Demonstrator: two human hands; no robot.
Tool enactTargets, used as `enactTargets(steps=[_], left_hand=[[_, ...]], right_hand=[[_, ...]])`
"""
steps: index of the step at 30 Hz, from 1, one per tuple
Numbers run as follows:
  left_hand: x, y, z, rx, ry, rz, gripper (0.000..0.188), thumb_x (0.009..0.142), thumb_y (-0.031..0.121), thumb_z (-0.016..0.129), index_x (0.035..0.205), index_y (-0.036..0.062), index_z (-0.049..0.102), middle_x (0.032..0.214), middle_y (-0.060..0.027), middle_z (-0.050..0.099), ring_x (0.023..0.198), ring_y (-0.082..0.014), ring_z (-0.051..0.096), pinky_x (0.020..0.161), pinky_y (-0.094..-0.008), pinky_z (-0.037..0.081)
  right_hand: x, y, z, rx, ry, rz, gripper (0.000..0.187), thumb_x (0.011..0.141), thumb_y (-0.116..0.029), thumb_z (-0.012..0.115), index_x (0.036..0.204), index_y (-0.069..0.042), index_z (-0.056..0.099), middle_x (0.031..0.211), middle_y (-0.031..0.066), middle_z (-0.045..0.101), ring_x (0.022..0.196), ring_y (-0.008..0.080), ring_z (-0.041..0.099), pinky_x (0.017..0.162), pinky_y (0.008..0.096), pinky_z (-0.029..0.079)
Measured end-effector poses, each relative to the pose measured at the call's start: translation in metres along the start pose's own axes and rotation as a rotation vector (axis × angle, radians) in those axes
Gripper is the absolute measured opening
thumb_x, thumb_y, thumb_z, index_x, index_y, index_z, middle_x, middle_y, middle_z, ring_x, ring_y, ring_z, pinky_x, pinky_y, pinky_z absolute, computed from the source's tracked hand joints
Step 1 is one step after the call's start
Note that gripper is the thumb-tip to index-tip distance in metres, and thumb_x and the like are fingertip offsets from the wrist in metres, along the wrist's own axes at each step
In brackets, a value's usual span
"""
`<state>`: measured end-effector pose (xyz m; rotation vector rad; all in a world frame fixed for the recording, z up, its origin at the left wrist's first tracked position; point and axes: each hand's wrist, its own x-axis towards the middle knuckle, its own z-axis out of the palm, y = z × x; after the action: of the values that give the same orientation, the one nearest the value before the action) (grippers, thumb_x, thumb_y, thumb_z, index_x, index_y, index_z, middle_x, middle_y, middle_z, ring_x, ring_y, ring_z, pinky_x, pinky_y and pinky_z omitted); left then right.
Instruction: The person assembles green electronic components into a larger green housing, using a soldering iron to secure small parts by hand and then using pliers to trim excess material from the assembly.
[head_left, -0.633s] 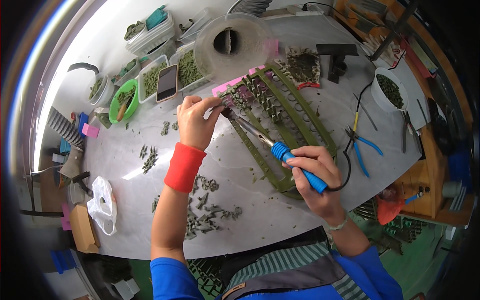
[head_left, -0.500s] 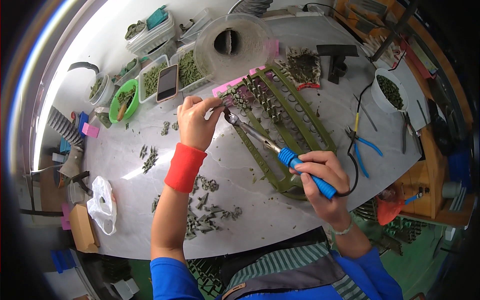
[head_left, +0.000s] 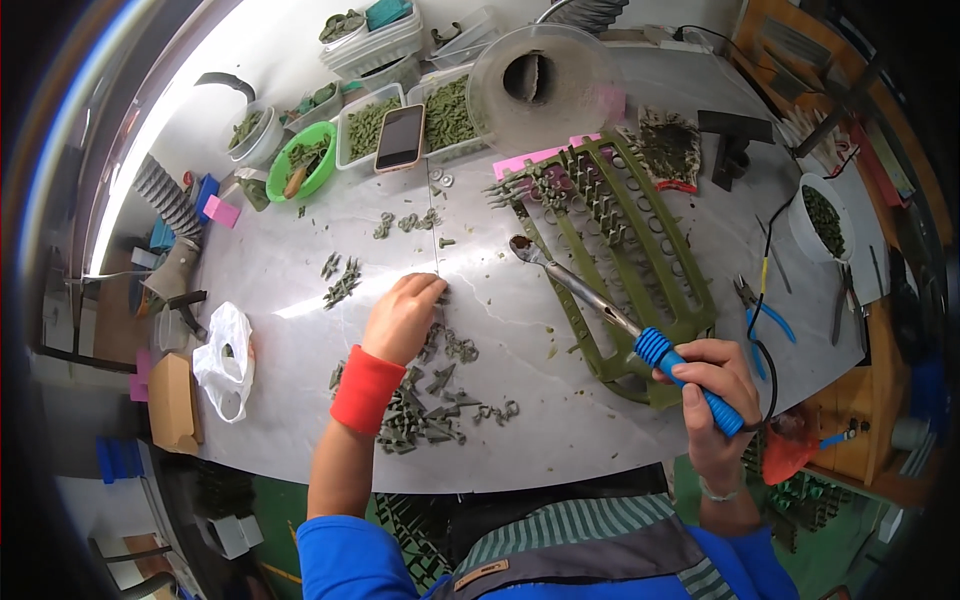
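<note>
My right hand (head_left: 718,400) is wrapped round the blue grip of a soldering iron (head_left: 598,300) with a metal shaft. Its broad, spoon-like, brown-stained tip (head_left: 525,248) hangs beside the left edge of an olive-green frame (head_left: 640,270). Rows of small toothed green pieces stand on that frame, whose far end rests on a pink block (head_left: 517,163). My left hand (head_left: 403,318), below a red wristband, is low over the table with its fingers pressed together. A bit of green shows at the fingertips; what they hold is mostly hidden. Just nearer lies a pile of small grey-green parts (head_left: 418,415).
Smaller groups of parts (head_left: 343,284) lie farther left. Along the back stand tubs of green pieces (head_left: 372,128), a phone (head_left: 400,137), a green bowl (head_left: 325,182) and a large translucent tub (head_left: 490,90). Blue-handled pliers (head_left: 768,318) and the iron's cord are at the right.
My left hand has left the frame's far left corner and come nearer, beside the pile. The iron's tip has drawn away from that corner. The whole view has shifted.
</note>
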<state>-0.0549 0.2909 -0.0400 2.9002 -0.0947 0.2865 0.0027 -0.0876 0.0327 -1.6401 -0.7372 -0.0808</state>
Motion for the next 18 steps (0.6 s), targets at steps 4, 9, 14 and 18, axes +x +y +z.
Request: enactTargets(steps=[4,9,14,18], left_hand=[[-0.005,-0.012,0.02,-0.029,0.196,-0.062,0.027,0.082,-0.001,0.067,0.109,0.0033,0.069,0.106,-0.0123,0.07,0.097,-0.0302,0.067,0.082,-0.0369,0.056],[0.035,0.026,0.007,-0.557,0.368,-0.251,0.018,0.088,0.004,0.07,0.106,0.0026,0.07,0.097,-0.0133,0.072,0.079,-0.0207,0.071,0.071,-0.0288,0.056],[0.081,0.059,-0.002,-0.548,0.406,-0.137,0.015,0.086,0.005,0.072,0.102,0.0041,0.071,0.086,-0.01,0.071,0.073,-0.0213,0.067,0.067,-0.0291,0.054],[0.1,0.057,0.007,-0.264,0.57,-0.016,0.015,0.08,0.013,0.077,0.095,0.0108,0.074,0.079,-0.0043,0.07,0.083,-0.0245,0.063,0.072,-0.0351,0.05]], right_hand=[[0.0,-0.005,0.003,0.006,-0.003,-0.007,0.019,0.083,0.007,0.058,0.099,0.003,0.067,0.107,0.0184,0.06,0.084,0.0261,0.07,0.077,0.0333,0.058],[0.001,0.001,0.002,-0.031,0.011,-0.018,0.018,0.083,0.007,0.059,0.099,0.003,0.068,0.105,0.0178,0.061,0.084,0.025,0.07,0.076,0.032,0.057],[0.007,0.013,0.005,-0.059,0.036,-0.078,0.019,0.082,0.006,0.062,0.099,0.001,0.069,0.104,0.0169,0.063,0.083,0.0227,0.07,0.073,0.0304,0.057],[0.01,0.023,0.007,-0.079,0.042,-0.093,0.019,0.083,0.005,0.064,0.1,-0.001,0.07,0.104,0.0163,0.064,0.084,0.0218,0.069,0.073,0.0302,0.056]])
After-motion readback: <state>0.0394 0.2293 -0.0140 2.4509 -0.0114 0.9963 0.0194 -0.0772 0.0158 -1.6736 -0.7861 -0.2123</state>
